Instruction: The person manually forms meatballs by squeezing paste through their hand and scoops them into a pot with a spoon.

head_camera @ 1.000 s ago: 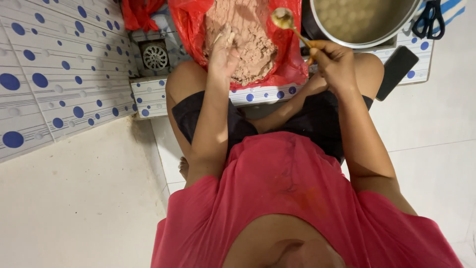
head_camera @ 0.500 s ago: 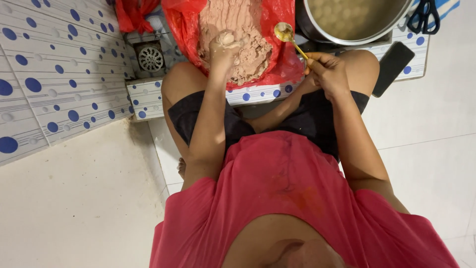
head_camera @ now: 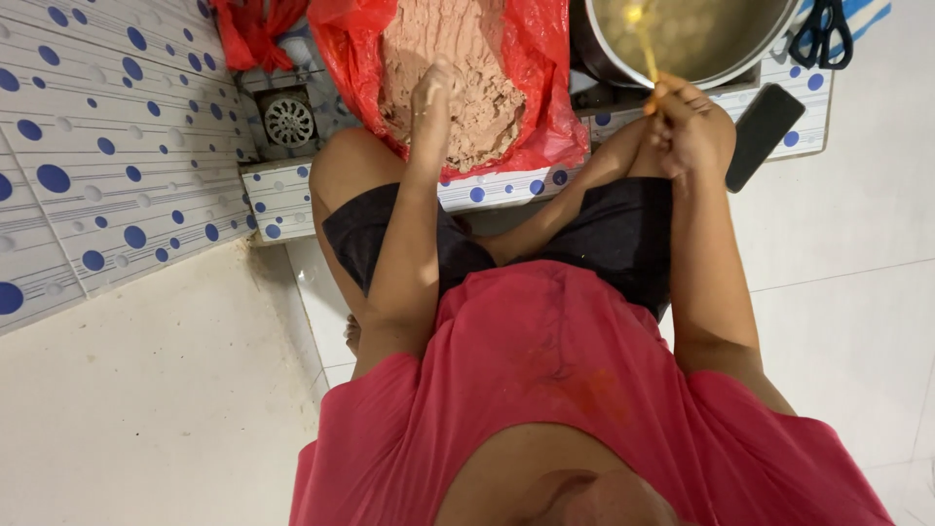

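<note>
Both hands are busy at the far edge of the floor. Her left hand (head_camera: 433,86) is closed loosely, fingers together, pressing into the brown paste (head_camera: 458,78) heaped on a red plastic bag (head_camera: 541,107); whether it grips a lump of the paste I cannot tell. The right hand (head_camera: 687,122) is clamped on the thin handle of a spoon (head_camera: 641,44), whose bowl reaches up over the pale liquid in a metal pot (head_camera: 696,39). The pot sits just beside the bag, to its right, with the paste between the knees of the seated person in a red shirt and dark shorts.

A black phone (head_camera: 765,131) lies on the spotted tile ledge (head_camera: 497,193) near the right hand, and black-handled scissors (head_camera: 823,34) rest beyond it by the pot's rim. To the left of the bag a round metal floor drain (head_camera: 289,120) is set in the tiles, with another crumpled red bag (head_camera: 248,29) above it. A wall of white tiles with blue dots (head_camera: 88,166) runs along the left.
</note>
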